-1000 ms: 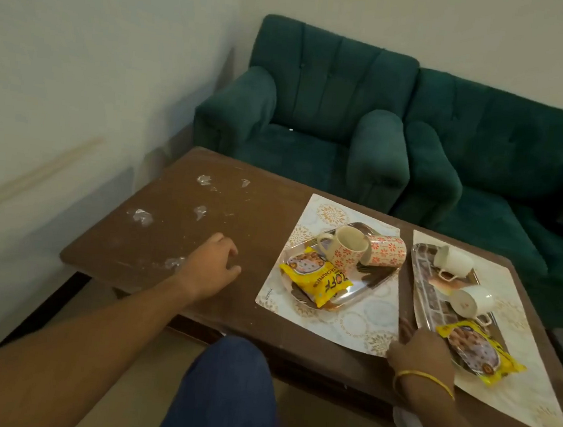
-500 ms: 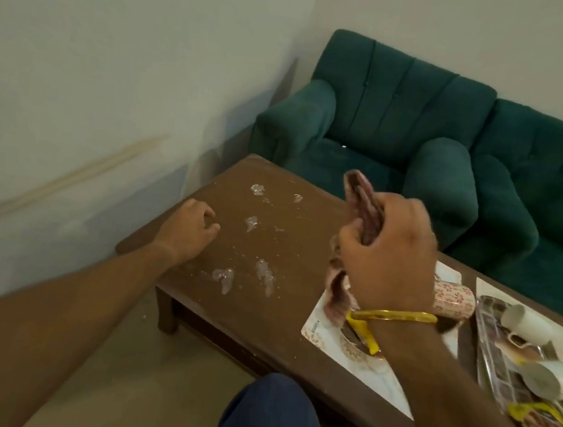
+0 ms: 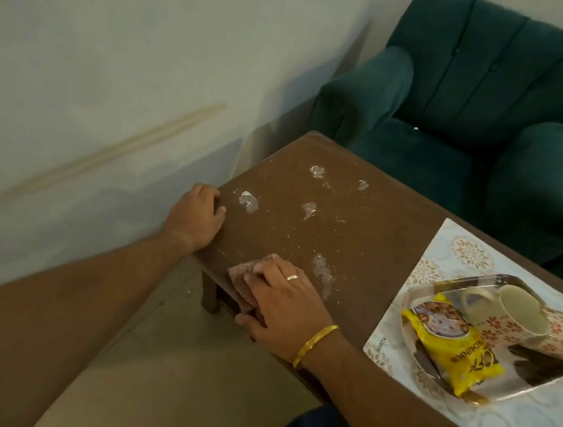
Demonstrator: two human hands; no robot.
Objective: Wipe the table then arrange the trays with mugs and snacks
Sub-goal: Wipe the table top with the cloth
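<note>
Down from mid-air, the right hand [image 3: 282, 296] now presses the cloth [image 3: 241, 273] with straight fingers onto the bench [image 3: 375, 229] corner. Spills [image 3: 322, 272] lie just beyond, and the left hand [image 3: 197, 219] grips the edge.

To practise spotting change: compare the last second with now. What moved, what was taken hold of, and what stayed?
The right hand took up the cloth, swung left and now presses it flat on the table at its near corner. The left hand slid left to hold the table's edge. The spills, tray, mug and snack packet stayed put.
</note>
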